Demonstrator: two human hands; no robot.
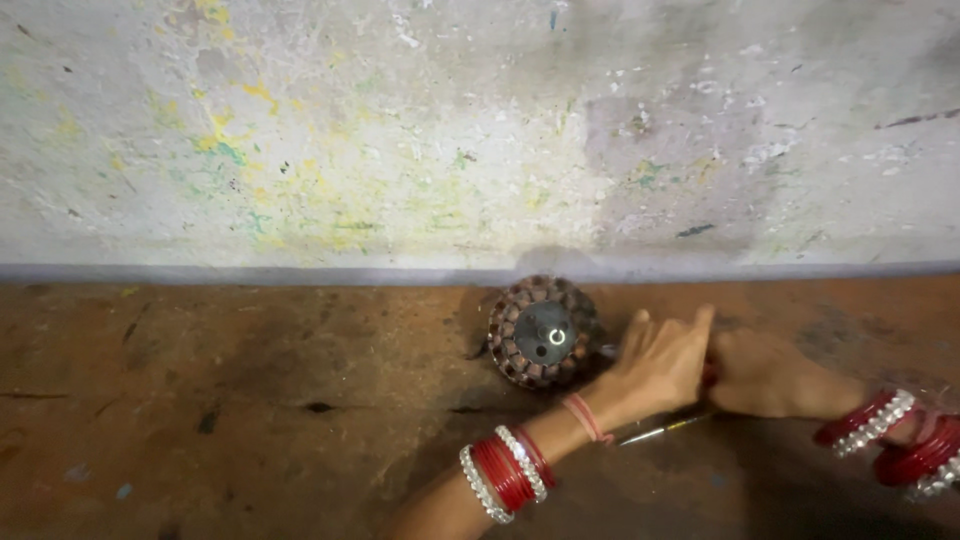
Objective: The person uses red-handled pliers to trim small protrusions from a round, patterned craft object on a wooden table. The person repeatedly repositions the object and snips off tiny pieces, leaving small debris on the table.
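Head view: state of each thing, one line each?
Round wound motor part: on its side on the floor, against the wall, untouched.
Left hand: palm down, fingers together, meeting the right hand.
Right hand: closed around something small and red; grip unclear.
Thin rod: flat on the floor beneath the wrists.

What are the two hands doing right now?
Left hand: fingers out, beside the round part; grip unclear.
Right hand: curled; hold cannot be told.
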